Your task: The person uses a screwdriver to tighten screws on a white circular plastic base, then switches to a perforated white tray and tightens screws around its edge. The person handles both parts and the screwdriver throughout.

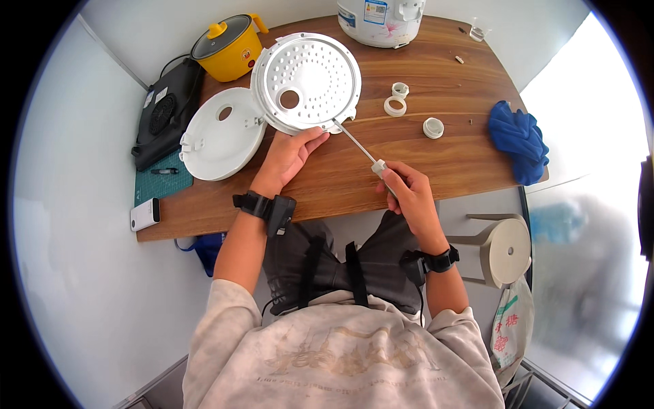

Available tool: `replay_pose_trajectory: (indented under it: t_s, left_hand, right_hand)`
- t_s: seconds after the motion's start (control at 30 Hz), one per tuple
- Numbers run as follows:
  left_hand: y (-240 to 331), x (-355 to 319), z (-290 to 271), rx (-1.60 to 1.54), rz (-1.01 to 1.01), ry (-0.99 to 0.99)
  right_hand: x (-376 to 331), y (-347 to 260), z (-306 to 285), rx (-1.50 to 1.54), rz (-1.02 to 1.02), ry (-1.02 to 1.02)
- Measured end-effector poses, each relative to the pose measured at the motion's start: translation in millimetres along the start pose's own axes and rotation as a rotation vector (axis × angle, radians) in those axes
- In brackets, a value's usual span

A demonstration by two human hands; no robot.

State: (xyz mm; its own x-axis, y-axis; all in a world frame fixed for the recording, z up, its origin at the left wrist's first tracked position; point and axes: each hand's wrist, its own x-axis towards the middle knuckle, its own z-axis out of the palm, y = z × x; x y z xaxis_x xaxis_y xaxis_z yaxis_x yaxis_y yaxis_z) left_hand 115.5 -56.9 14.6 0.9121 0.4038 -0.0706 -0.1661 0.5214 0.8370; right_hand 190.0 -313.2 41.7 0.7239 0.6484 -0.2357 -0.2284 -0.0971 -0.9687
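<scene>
My left hand (289,158) grips the lower rim of a round, dimpled metal inner lid (317,75) with a hole in it. My right hand (411,195) is closed around the pale handle of a screwdriver (359,144). Its tip meets the inner lid's lower edge, just right of my left fingers. To the left, the smooth white outer lid (221,146) of a rice cooker lies beside the inner lid, partly overlapped by it. Whether a screw sits under the tip is too small to tell.
White plastic rings (395,106) and a round cap (433,127) lie right of the lids. Behind stands the white cooker body (381,24). A yellow pot (231,51), black hot plate (167,112) and power bank (144,215) are left; a blue cloth (519,143) and stool (505,252) right.
</scene>
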Motion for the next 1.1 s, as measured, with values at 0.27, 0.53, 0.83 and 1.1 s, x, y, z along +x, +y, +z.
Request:
replay_pose_trajectory:
  t_s: [0.27,0.53,0.83,1.1]
  left_hand:
    - [0.8,1.0,1.2,0.004,-0.040,0.023]
    - [3.0,0.7,3.2,0.005,-0.044,-0.006]
    - [2.7,1.6,2.6,0.005,-0.054,0.005]
    - [2.5,0.9,0.4,0.000,-0.062,0.012]
  right_hand:
    - [4.4,5.5,4.0,-0.201,-0.069,0.049]
    - [1.8,4.3,10.0,-0.279,-0.106,0.089]
    - [0.4,7.1,9.1,-0.317,-0.118,0.117]
    - [0.5,3.0,11.4,-0.386,-0.129,0.139]
